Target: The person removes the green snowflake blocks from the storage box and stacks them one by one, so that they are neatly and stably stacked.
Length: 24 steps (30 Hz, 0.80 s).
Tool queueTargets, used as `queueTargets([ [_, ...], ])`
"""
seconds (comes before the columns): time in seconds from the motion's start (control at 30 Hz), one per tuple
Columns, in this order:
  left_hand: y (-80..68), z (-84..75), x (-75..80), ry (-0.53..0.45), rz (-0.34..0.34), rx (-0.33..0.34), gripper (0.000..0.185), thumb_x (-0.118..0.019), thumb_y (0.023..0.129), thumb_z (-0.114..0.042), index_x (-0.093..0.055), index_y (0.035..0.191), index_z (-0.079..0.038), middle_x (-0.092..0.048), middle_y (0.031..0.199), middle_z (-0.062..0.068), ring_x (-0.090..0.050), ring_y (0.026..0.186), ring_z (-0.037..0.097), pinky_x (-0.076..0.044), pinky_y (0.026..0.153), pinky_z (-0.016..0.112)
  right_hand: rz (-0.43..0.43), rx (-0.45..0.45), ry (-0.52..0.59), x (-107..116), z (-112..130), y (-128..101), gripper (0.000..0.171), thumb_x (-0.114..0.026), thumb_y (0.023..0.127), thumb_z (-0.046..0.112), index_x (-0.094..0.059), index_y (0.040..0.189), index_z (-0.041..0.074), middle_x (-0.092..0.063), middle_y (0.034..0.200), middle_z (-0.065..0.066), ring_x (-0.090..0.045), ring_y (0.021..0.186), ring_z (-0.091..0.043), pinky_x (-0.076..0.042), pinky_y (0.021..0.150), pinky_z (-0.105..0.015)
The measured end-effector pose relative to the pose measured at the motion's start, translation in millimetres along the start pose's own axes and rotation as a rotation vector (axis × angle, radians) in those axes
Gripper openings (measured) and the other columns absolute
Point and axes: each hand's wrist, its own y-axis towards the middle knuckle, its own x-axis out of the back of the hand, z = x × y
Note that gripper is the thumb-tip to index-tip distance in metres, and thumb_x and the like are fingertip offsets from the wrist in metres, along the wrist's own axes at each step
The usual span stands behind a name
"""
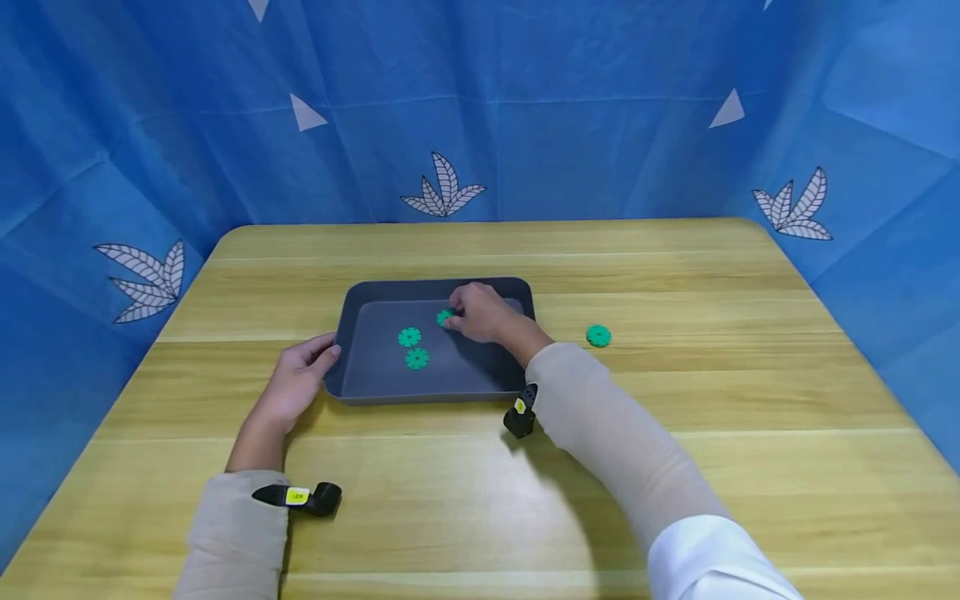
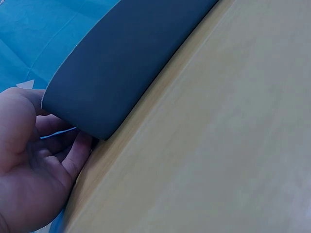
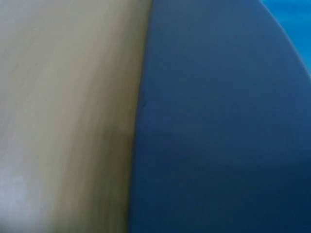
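Observation:
A dark grey tray (image 1: 517, 293) lies in the middle of the wooden table (image 1: 675, 467). Two green toothed discs (image 1: 409, 337) (image 1: 417, 358) lie flat on its floor. My right hand (image 1: 459, 317) reaches into the tray from the right, its curled fingers pinching a third green disc (image 1: 444, 317) near the far wall. A fourth green disc (image 1: 598, 336) lies on the table to the right of the tray. My left hand (image 1: 324, 348) rests against the tray's left rim with its fingers fairly straight. In the left wrist view this left hand (image 2: 34, 160) touches the tray's corner (image 2: 121, 63).
Blue cloth with a leaf pattern (image 1: 444, 187) encloses the table on three sides. The right wrist view is blurred and shows only the tray's wall (image 3: 218, 121) beside the tabletop (image 3: 63, 121). Bare wood lies in front of the tray.

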Motion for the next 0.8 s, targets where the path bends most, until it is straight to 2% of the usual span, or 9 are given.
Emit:
queueTargets([
  [0.43,0.7,-1.8,-1.1,-0.013,0.006,0.007,0.051,-0.04,0.099,-0.027,-0.035,0.138,0.005,-0.038,0.141,0.023,-0.033,0.132,0.032,-0.03,0.109,0.046,0.02,-0.042,0.028,-0.2,-0.8,6.5,0.043,-0.064,0.087,0.025,-0.055,0.124,0.003,-0.058,0.121,-0.009,-0.053,0.113,-0.021,-0.045,0.097,-0.033],
  [0.8,0.7,-1.8,-1.1,-0.017,0.007,0.01,0.051,-0.04,0.099,-0.027,-0.034,0.139,0.005,-0.037,0.142,0.022,-0.033,0.133,0.032,-0.03,0.109,0.046,0.035,-0.04,0.035,0.7,-0.3,7.1,0.037,-0.063,0.088,0.024,-0.058,0.119,0.004,-0.059,0.119,-0.008,-0.054,0.11,-0.021,-0.046,0.095,-0.034],
])
